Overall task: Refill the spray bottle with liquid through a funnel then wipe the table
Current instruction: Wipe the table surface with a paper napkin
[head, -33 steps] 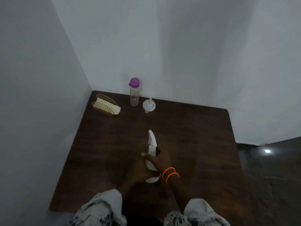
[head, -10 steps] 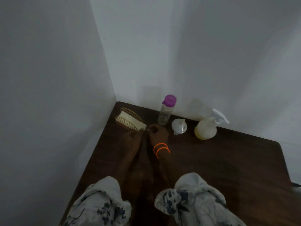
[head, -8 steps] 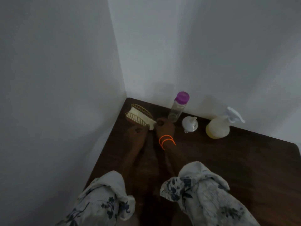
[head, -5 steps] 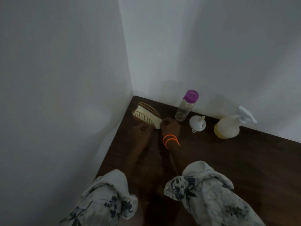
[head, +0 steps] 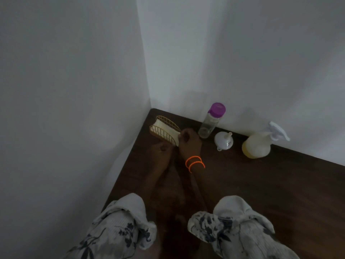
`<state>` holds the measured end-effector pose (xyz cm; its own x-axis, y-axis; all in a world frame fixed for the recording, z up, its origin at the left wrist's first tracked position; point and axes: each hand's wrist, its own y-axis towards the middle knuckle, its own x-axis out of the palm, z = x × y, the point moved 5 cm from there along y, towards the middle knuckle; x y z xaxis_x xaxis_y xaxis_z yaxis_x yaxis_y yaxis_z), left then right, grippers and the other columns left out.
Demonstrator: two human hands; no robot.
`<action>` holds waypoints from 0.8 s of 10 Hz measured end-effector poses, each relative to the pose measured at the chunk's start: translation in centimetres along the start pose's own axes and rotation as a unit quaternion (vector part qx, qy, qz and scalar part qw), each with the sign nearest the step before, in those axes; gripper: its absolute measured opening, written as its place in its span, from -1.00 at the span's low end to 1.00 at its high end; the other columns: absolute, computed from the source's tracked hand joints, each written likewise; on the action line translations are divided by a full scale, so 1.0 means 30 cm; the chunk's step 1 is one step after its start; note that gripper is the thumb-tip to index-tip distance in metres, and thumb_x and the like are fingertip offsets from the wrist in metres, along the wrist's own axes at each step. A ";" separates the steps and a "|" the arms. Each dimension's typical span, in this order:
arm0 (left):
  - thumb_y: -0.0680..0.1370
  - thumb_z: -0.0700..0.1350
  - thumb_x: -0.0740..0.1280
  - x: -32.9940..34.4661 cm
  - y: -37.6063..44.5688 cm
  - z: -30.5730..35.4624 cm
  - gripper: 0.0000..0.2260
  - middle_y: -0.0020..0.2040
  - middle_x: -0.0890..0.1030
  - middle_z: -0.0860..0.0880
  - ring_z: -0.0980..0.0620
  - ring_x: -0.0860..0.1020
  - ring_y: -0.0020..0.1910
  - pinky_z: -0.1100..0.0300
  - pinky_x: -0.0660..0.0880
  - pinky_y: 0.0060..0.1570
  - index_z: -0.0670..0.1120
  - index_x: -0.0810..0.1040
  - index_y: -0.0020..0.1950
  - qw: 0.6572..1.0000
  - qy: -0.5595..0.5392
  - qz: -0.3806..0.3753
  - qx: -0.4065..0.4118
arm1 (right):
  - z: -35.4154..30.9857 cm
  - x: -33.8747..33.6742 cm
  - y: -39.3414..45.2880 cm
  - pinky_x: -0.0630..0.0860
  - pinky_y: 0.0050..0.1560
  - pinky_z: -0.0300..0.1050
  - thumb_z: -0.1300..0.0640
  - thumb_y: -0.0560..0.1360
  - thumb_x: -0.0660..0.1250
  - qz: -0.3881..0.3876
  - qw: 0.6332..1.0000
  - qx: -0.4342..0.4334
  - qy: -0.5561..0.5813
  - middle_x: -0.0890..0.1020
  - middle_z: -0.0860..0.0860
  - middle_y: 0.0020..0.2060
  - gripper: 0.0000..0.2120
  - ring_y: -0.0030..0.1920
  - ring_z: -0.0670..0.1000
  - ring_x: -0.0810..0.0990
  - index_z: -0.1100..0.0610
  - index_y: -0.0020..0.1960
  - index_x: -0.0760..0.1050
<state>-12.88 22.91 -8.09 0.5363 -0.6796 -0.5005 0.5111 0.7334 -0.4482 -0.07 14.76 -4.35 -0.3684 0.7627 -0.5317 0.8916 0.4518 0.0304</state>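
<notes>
A white spray bottle (head: 256, 146) holding yellowish liquid stands at the back of the dark wooden table (head: 261, 193), near the wall. Left of it a white funnel (head: 223, 141) sits mouth down, and a clear bottle with a purple cap (head: 211, 122) stands beside that. In the corner a gold wire holder (head: 164, 128) carries a folded pale cloth (head: 168, 130). My right hand (head: 189, 142), with orange bangles at the wrist, pinches the cloth's near end. My left hand (head: 160, 149) rests on the table against the holder's near side, fingers loosely curled and holding nothing I can see.
White walls meet at the table's far left corner, close behind the holder and the bottles. The table's left edge runs along the left wall. My floral sleeves (head: 233, 227) hang over the near part of the table. The light is dim.
Both hands held the spray bottle mid-table 3.3 s ago; it now stands by the back wall. Over the last second my hands reached the holder and my right hand took the cloth's end.
</notes>
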 end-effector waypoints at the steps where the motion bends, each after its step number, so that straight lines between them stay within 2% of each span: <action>1: 0.58 -0.04 0.42 -0.005 -0.019 0.024 -0.81 -0.30 0.61 0.07 0.16 0.54 -0.27 0.01 0.58 0.03 0.07 0.59 -0.24 0.999 -0.034 0.024 0.006 | -0.036 -0.027 0.009 0.40 -0.16 -0.45 0.28 0.47 0.41 -0.008 0.998 0.013 0.060 0.59 -0.03 -0.22 -0.92 -0.17 -0.05 0.56 0.14 -0.13 0.53; 2: 0.60 -0.07 0.39 0.028 -0.044 0.032 -0.83 -0.26 0.63 0.08 0.03 0.61 -0.22 0.03 0.60 -0.01 0.06 0.63 -0.20 0.993 -0.106 -0.005 -0.059 | -0.051 -0.067 0.018 0.49 -0.18 -0.35 0.27 0.48 0.42 0.001 0.993 0.045 0.112 0.62 -0.02 -0.21 -0.91 -0.18 -0.11 0.59 0.12 -0.11 0.53; 3: 0.67 -0.23 0.29 0.124 -0.093 0.085 -0.84 0.02 0.65 -0.24 -0.05 0.58 -0.10 0.17 0.54 -0.02 -0.27 0.63 0.11 0.907 -0.372 -0.060 -0.189 | -0.062 -0.129 0.011 0.53 -0.23 -0.32 0.30 0.46 0.43 0.036 0.978 0.084 0.186 0.65 0.01 -0.22 -0.91 -0.24 -0.13 0.61 0.15 -0.10 0.57; 4: 0.69 -0.06 0.27 0.156 -0.152 0.135 -0.71 0.12 0.64 -0.30 -0.18 0.65 0.06 -0.02 0.61 0.08 -0.29 0.55 0.21 0.859 -0.458 -0.133 -0.186 | -0.035 -0.193 -0.013 0.62 -0.08 -0.09 0.25 0.41 0.47 0.051 0.954 0.134 0.262 0.68 0.10 -0.16 -0.87 -0.14 0.00 0.65 0.04 -0.15 0.60; 5: 0.67 0.08 0.29 0.207 -0.161 0.148 -0.54 0.26 0.61 -0.37 -0.27 0.63 0.20 -0.10 0.68 -0.02 -0.31 0.51 0.32 0.740 -0.611 -0.163 -0.227 | 0.031 -0.256 -0.066 0.63 0.09 0.14 0.21 0.36 0.48 0.042 0.908 0.213 0.358 0.70 0.17 -0.04 -0.83 0.04 0.20 0.67 0.09 -0.05 0.65; 6: 0.63 -0.08 0.39 0.228 -0.184 0.190 -0.73 0.27 0.61 -0.31 -0.20 0.63 0.16 -0.02 0.68 -0.02 -0.23 0.55 0.25 0.726 -0.631 -0.154 -0.225 | 0.093 -0.355 -0.118 0.64 0.06 0.13 0.31 0.40 0.49 0.047 0.904 0.239 0.352 0.70 0.18 -0.08 -0.77 -0.01 0.19 0.68 0.24 0.05 0.62; 7: 0.57 -0.29 0.43 0.255 -0.183 0.192 -0.81 0.25 0.60 -0.21 -0.13 0.59 0.16 0.06 0.62 -0.06 -0.19 0.59 0.17 0.777 -0.570 -0.130 -0.234 | 0.166 -0.450 -0.154 0.63 -0.08 0.03 0.39 0.42 0.47 0.057 0.910 0.259 0.318 0.68 0.19 -0.13 -0.75 -0.11 0.12 0.66 0.29 0.08 0.59; 8: 0.53 -0.36 0.45 0.270 -0.183 0.208 -0.64 0.15 0.59 -0.16 -0.08 0.58 0.06 0.08 0.63 -0.07 -0.19 0.54 0.31 0.810 -0.522 -0.120 -0.236 | 0.232 -0.532 -0.161 0.61 -0.21 -0.12 0.42 0.42 0.47 0.067 0.932 0.256 0.249 0.66 0.15 -0.18 -0.78 -0.13 0.10 0.63 0.27 0.02 0.56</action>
<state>-7.15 13.30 -5.07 0.8618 -0.2646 0.4328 0.5029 0.3344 -0.7970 3.34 -2.82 -1.92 -0.2070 0.9743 -0.0887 0.9004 0.1543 -0.4067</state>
